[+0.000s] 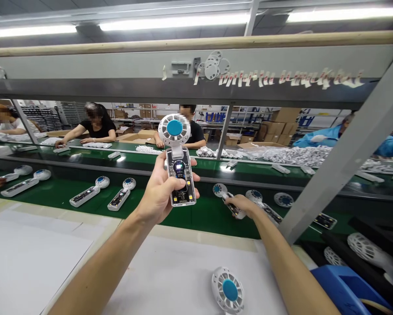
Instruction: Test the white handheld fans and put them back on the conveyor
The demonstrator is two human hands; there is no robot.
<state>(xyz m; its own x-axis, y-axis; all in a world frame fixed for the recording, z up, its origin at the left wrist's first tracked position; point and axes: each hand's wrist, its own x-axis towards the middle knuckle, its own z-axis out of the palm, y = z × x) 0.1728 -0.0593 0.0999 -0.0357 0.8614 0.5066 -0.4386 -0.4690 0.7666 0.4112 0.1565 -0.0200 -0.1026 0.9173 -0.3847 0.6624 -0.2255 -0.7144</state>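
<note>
My left hand (160,192) holds a small handheld fan (178,164) upright in front of me. It has a white round head with a blue hub, and a clear handle showing a circuit board with a lit LED. My right hand (240,204) reaches onto the green conveyor belt (199,214) and closes on the handle of another fan (224,197) lying there. A loose white fan head with a blue hub (227,289) lies on the white worktop near me.
Several more fans lie along the belt (88,192), (121,194), (22,183). A grey slanted frame post (341,162) crosses the right side. A blue bin (344,284) and white fan heads (367,249) sit at lower right. Other people work across the line (98,127).
</note>
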